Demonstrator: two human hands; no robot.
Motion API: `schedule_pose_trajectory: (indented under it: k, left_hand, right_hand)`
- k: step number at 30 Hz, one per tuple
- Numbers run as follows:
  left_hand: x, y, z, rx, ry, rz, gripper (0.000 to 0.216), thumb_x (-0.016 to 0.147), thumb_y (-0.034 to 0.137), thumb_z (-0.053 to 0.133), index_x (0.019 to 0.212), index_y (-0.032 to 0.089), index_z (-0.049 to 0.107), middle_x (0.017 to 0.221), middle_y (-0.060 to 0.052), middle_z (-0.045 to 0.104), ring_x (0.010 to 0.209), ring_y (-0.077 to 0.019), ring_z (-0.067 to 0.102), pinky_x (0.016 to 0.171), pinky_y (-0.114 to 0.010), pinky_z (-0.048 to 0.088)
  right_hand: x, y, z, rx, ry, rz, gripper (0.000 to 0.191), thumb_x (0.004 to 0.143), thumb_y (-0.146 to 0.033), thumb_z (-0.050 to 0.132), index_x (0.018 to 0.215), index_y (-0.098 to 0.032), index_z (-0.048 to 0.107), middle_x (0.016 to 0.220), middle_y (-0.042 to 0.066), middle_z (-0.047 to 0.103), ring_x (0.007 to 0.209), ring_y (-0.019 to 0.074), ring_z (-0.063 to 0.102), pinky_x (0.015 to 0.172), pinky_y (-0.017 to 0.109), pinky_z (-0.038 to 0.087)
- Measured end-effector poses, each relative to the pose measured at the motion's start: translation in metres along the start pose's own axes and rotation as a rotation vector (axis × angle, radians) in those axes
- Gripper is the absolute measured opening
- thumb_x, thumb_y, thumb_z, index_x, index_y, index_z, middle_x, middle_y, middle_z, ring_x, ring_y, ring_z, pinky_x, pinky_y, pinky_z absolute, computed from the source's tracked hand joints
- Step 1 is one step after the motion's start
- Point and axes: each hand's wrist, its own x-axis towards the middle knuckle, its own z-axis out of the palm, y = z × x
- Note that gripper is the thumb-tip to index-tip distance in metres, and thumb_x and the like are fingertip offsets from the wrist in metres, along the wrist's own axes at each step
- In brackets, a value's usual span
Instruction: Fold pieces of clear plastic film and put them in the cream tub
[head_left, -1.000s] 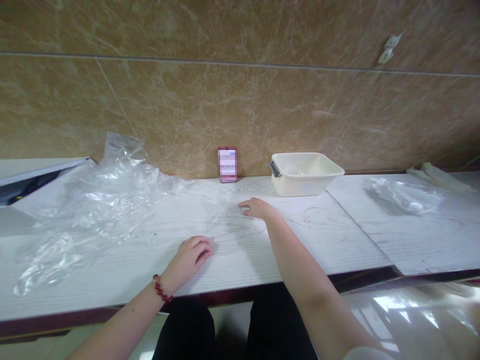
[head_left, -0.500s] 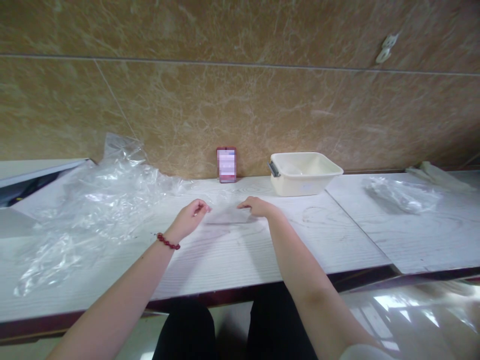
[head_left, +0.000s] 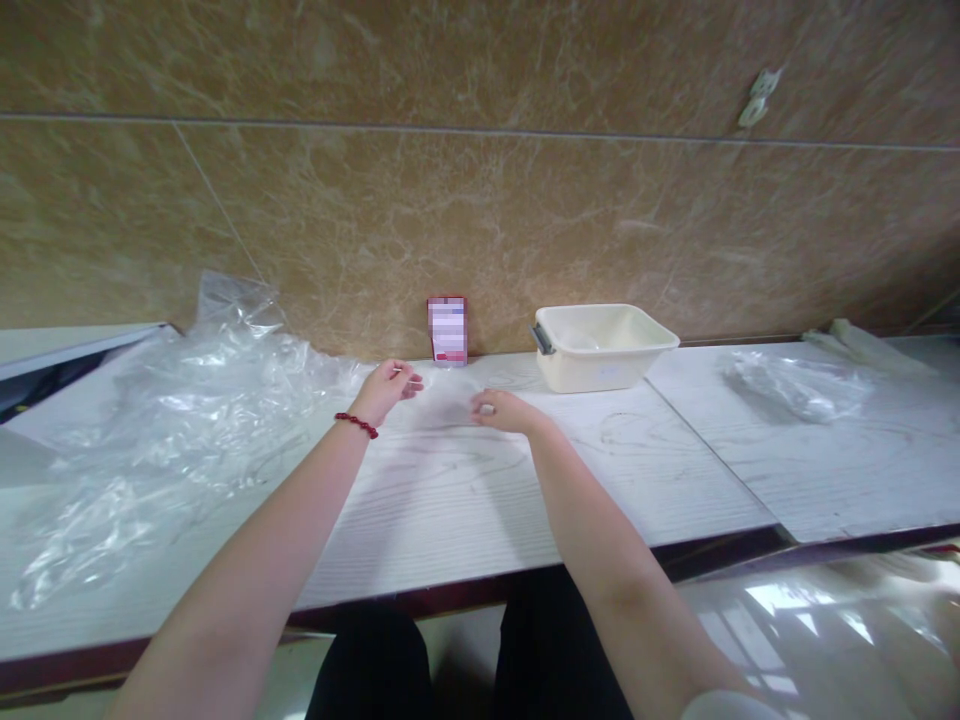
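A clear, thin plastic bag (head_left: 446, 400) lies on the white wood-grain table (head_left: 450, 520) between my two hands, its outline hard to make out. My left hand (head_left: 390, 388), with a red bead bracelet (head_left: 357, 424) at the wrist, is at the bag's far left side, fingers curled and thumb close to them, seemingly on the film. At the bag's right edge, my right hand (head_left: 504, 411) pinches the plastic between thumb and forefinger. Just beyond the bag, a phone (head_left: 448, 331) leans upright against the wall.
A cream plastic bin (head_left: 600, 372) with a grey latch stands at the back right. A big heap of clear plastic bags (head_left: 202, 410) covers the left, beside a white box (head_left: 45, 440). More clear plastic (head_left: 806, 388) and a pale cloth-like item (head_left: 862, 345) lie far right.
My left hand has moved away from me, toward the wall. My right hand has shifted only slightly, its fingers now curled into a pinch.
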Motion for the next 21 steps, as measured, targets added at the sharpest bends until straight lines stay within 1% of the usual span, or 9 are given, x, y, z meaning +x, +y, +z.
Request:
schedule_pose_trajectory:
  k: [2,4,6,10,13,15,17,19,21]
  left_hand:
    - [0.005,-0.005,-0.001,-0.034,0.049,-0.02,0.021,0.072,0.033,0.052,0.079,0.014,0.047,0.075,-0.005,0.059,0.065,-0.0106,0.058,0.063,-0.026,0.045]
    - [0.007,-0.013,-0.003,-0.067,0.073,-0.049,0.027,0.07,0.037,0.053,0.083,0.013,0.048,0.078,-0.006,0.059,0.068,-0.0107,0.058,0.062,-0.024,0.044]
    - [0.006,-0.024,-0.003,-0.095,0.078,-0.098,0.036,0.067,0.038,0.057,0.092,0.014,0.047,0.081,-0.007,0.059,0.07,-0.0117,0.058,0.061,-0.024,0.045]
    - [0.002,-0.047,0.001,-0.078,0.131,-0.108,0.056,0.062,0.029,0.063,0.11,0.015,0.038,0.081,-0.006,0.06,0.069,-0.0117,0.058,0.06,-0.024,0.045]
    - [0.001,-0.057,0.004,-0.015,0.146,-0.073,0.062,0.063,0.024,0.06,0.118,0.018,0.033,0.074,-0.003,0.059,0.063,-0.0109,0.058,0.058,-0.024,0.046]
    - [0.002,-0.058,0.003,0.017,0.118,-0.049,0.06,0.062,0.022,0.059,0.118,0.019,0.036,0.07,-0.001,0.059,0.06,-0.0108,0.057,0.057,-0.024,0.045]
    - [0.002,-0.057,0.0,0.055,0.075,-0.036,0.054,0.059,0.021,0.06,0.111,0.017,0.045,0.07,-0.002,0.06,0.059,-0.0113,0.057,0.057,-0.024,0.045]
    - [0.001,-0.054,-0.004,0.105,0.07,-0.032,0.046,0.056,0.021,0.062,0.101,0.015,0.054,0.076,-0.004,0.061,0.062,-0.0123,0.057,0.059,-0.025,0.045]
    - [-0.002,-0.052,-0.008,0.128,0.086,-0.053,0.043,0.052,0.02,0.064,0.093,0.013,0.058,0.081,-0.005,0.061,0.065,-0.0133,0.057,0.062,-0.026,0.046]
  right_hand:
    - [0.005,0.0,0.007,0.054,0.07,0.109,0.02,0.076,-0.028,0.047,0.085,-0.016,0.059,0.082,0.003,0.061,0.076,0.0101,0.054,0.07,0.021,0.039]
    - [0.011,0.001,0.013,0.085,0.136,0.217,0.019,0.077,-0.029,0.046,0.085,-0.017,0.057,0.08,0.002,0.061,0.071,0.0092,0.054,0.065,0.02,0.039]
    - [0.016,0.003,0.018,0.087,0.198,0.289,0.017,0.077,-0.029,0.046,0.082,-0.017,0.057,0.08,0.001,0.062,0.071,0.0091,0.055,0.064,0.019,0.039]
    - [0.024,0.006,0.024,0.083,0.297,0.372,0.018,0.077,-0.031,0.044,0.08,-0.018,0.056,0.074,0.001,0.062,0.071,0.0098,0.056,0.064,0.019,0.039]
    - [0.029,0.005,0.027,0.076,0.344,0.396,0.019,0.076,-0.033,0.045,0.081,-0.018,0.055,0.073,0.001,0.062,0.07,0.0096,0.056,0.063,0.019,0.039]
    - [0.032,0.003,0.029,0.07,0.362,0.383,0.019,0.075,-0.033,0.046,0.08,-0.018,0.055,0.075,0.001,0.062,0.07,0.0094,0.055,0.064,0.019,0.039]
    - [0.033,0.0,0.031,0.093,0.361,0.375,0.018,0.073,-0.034,0.048,0.079,-0.018,0.056,0.077,0.001,0.062,0.07,0.009,0.055,0.063,0.019,0.04]
    - [0.034,-0.001,0.032,0.145,0.339,0.395,0.017,0.073,-0.032,0.049,0.079,-0.018,0.055,0.08,0.001,0.062,0.069,0.0084,0.056,0.062,0.018,0.04]
    - [0.034,-0.001,0.033,0.2,0.303,0.438,0.016,0.073,-0.028,0.049,0.084,-0.017,0.054,0.081,0.001,0.063,0.065,0.0075,0.056,0.058,0.017,0.04]
